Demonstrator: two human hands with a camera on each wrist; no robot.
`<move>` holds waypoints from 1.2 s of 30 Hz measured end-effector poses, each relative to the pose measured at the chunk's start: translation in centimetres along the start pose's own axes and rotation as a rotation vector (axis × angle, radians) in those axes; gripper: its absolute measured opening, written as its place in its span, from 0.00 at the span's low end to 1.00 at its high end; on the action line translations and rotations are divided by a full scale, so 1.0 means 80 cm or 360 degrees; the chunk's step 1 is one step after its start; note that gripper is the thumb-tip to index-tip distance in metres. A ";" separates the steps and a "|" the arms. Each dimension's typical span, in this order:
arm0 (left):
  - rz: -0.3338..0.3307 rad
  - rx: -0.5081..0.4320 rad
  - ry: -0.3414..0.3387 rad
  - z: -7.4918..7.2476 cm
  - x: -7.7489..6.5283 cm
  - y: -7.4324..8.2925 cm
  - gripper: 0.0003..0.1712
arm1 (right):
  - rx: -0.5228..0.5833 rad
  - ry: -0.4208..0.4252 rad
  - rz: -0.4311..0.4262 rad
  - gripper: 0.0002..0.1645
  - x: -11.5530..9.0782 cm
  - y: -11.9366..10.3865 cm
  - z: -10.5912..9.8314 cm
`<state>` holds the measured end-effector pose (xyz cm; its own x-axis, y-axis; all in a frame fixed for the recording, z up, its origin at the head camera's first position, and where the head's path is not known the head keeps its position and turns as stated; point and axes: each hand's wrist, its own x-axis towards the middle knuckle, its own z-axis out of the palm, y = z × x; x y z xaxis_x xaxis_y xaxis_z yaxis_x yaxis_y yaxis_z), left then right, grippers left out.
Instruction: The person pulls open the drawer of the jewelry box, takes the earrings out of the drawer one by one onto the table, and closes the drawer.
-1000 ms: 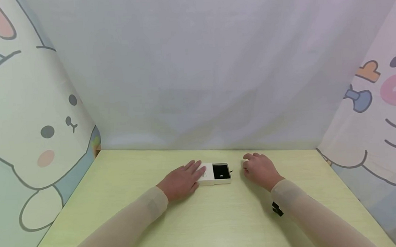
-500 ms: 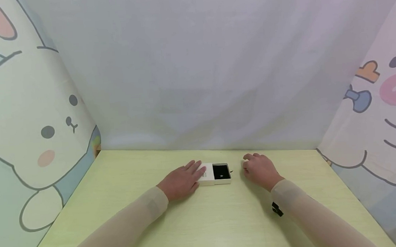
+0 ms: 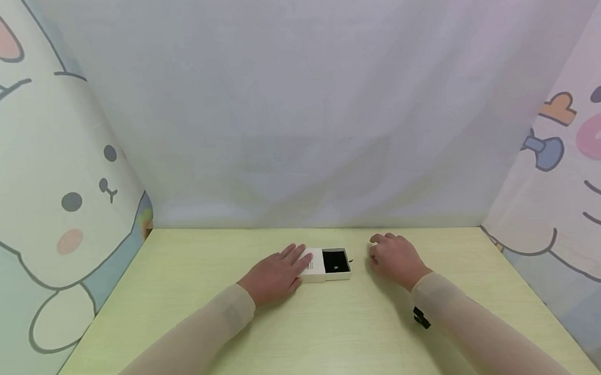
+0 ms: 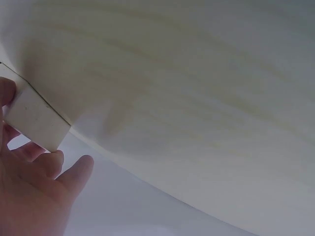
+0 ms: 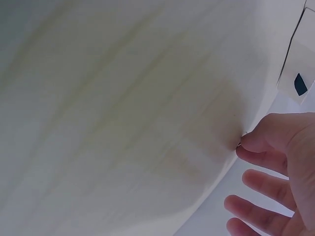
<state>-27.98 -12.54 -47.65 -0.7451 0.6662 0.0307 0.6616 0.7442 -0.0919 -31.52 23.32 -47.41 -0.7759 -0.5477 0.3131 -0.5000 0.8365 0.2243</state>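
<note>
In the head view, my left hand point(image 3: 275, 275) holds the left part of a white slide-out box point(image 3: 313, 273) with its thumb along the near side, fingers over the top and far edge. The box's drawer point(image 3: 337, 276) is partly out to the right. Its black lining point(image 3: 334, 257) carries a small pale star point(image 3: 336, 267). A dark pull tab point(image 3: 351, 260) sticks out of the drawer's end; the right wrist view shows this tab point(image 5: 300, 84) too. Right of the box, my right hand point(image 3: 395, 259) pinches a tiny shiny piece point(image 5: 239, 144) low at the table; thumb and fingertip mostly cover it.
A pale wooden table point(image 3: 330, 335) lies beneath both hands. Behind it hangs a plain light curtain point(image 3: 302, 124). Cartoon-printed panels, a rabbit point(image 3: 47, 186) on the left and a pig point(image 3: 590, 193) on the right, border the table. A black clip point(image 3: 421, 318) sits at the right sleeve.
</note>
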 end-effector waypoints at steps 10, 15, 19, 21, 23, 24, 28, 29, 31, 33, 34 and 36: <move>0.0006 0.0001 0.0001 0.002 0.000 -0.001 0.36 | -0.0004 -0.0002 -0.0017 0.05 -0.001 0.001 -0.001; 0.0011 0.0005 -0.0011 0.001 0.000 0.001 0.36 | -0.0013 0.0012 -0.0025 0.05 -0.004 0.002 -0.001; 0.0012 0.0006 -0.0026 0.001 0.001 0.002 0.36 | -0.0007 0.0004 -0.0027 0.06 -0.006 0.003 -0.002; 0.0009 0.0001 -0.0029 0.002 0.001 0.002 0.36 | 0.0003 -0.0011 -0.0023 0.06 -0.006 0.003 -0.002; 0.0004 -0.0004 -0.0029 0.003 0.001 0.001 0.36 | 0.0000 -0.0021 -0.0019 0.06 -0.005 0.003 -0.002; 0.0003 -0.0008 -0.0026 0.003 0.002 0.001 0.36 | 0.0001 -0.0022 -0.0016 0.06 -0.005 0.003 -0.002; -0.0001 0.0000 -0.0016 0.005 0.002 0.000 0.37 | -0.0007 -0.0010 -0.0012 0.05 -0.004 0.005 -0.001; 0.0001 0.0005 -0.0013 0.005 0.002 0.000 0.37 | -0.0009 -0.0006 -0.0012 0.05 -0.004 0.005 -0.001; 0.0001 0.0017 -0.0008 0.006 0.002 -0.001 0.37 | -0.0016 0.0001 -0.0016 0.05 -0.004 0.006 -0.001; 0.0003 0.0030 -0.0003 0.007 0.002 -0.002 0.37 | -0.0021 0.0006 -0.0020 0.05 -0.004 0.007 -0.001; 0.0007 0.0037 0.0001 0.007 0.002 -0.002 0.37 | -0.0018 0.0003 -0.0019 0.05 -0.004 0.007 -0.001; 0.0010 0.0042 0.0008 0.006 0.002 -0.002 0.37 | -0.0008 -0.0022 -0.0006 0.04 -0.003 0.007 -0.002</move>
<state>-28.22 -12.61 -48.08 -0.7404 0.6712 0.0349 0.6639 0.7385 -0.1182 -31.58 23.92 -47.16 -0.7793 -0.5505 0.2994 -0.5010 0.8343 0.2300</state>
